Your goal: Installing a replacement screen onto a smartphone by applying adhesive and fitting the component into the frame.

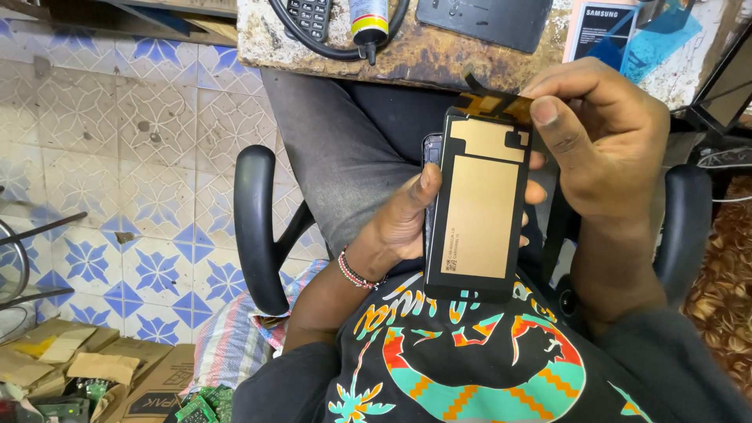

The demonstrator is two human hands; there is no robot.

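Note:
I sit in a chair and hold a phone screen panel (476,207) upright over my lap, its copper-coloured back facing me. My left hand (407,215) grips it from the left edge and from behind, together with a dark phone body (431,149) that shows just behind the panel's left edge. My right hand (599,133) pinches the flat flex cable (493,102) at the panel's top edge between thumb and fingers. A beaded bracelet (356,272) is on my left wrist.
A worn wooden bench (423,51) lies ahead, with a keypad phone (308,16), a black cable, a glue tube (368,22), a dark panel (482,19) and a battery pack (601,27). Black chair armrests (254,227) flank me. Cardboard boxes (86,368) and green circuit boards (200,407) sit on the tiled floor.

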